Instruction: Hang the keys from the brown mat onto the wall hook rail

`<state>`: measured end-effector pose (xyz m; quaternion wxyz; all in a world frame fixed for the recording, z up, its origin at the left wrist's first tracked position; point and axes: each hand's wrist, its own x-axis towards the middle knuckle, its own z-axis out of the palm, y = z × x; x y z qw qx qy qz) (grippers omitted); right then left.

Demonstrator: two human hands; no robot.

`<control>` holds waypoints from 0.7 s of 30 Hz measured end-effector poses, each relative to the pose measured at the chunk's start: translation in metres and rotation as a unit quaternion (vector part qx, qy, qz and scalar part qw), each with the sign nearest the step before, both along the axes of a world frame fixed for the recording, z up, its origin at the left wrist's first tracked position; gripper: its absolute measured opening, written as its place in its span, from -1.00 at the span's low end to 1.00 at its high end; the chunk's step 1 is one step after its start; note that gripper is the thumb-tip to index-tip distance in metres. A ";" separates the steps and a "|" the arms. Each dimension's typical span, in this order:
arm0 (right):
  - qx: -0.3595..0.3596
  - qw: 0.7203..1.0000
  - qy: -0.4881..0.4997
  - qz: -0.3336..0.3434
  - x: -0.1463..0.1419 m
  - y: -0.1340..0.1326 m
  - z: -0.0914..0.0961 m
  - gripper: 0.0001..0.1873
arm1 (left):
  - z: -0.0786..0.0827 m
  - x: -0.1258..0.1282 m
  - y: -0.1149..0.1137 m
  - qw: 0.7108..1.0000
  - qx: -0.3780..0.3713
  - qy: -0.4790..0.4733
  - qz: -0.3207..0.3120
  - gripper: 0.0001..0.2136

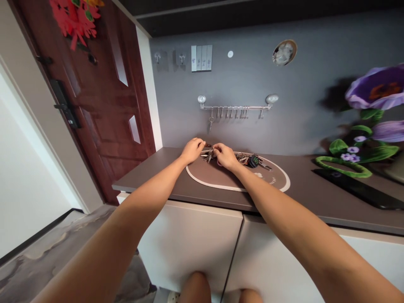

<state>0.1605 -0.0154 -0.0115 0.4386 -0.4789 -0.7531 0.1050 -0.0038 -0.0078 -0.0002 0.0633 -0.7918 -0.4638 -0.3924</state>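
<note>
A bunch of keys [207,155] hangs between my two hands, just above the left part of a brown oval mat [217,177] with a white rim. My left hand [192,150] is closed in a pinch at the left side of the bunch. From the right, my right hand [225,156] pinches the bunch by its ring, thumb against fingers. Right beside that hand, a pile of more keys [243,158] lies on the mat, with a round black fob [253,161] showing green marks. Parts of the pile are hidden behind my right hand.
On the wall a rail with hooks [236,107] carries a single hanging key [211,123] at its left. The mat rests on a brown countertop [164,172] over white cabinets [189,240]. Purple artificial flowers [375,90] and a black tray [356,189] stand right; a red-brown door [104,92] is left.
</note>
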 end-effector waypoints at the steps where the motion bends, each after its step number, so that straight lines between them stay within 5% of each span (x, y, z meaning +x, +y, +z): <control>1: -0.002 1.000 0.007 -0.003 0.000 -0.001 0.001 -0.80 | 0.000 0.000 0.000 1.000 0.003 -0.005 0.006 -0.70; 21: -0.048 0.981 0.169 0.079 0.000 0.008 -0.003 -0.82 | 0.003 0.003 -0.007 0.997 0.023 -0.071 0.011 -0.72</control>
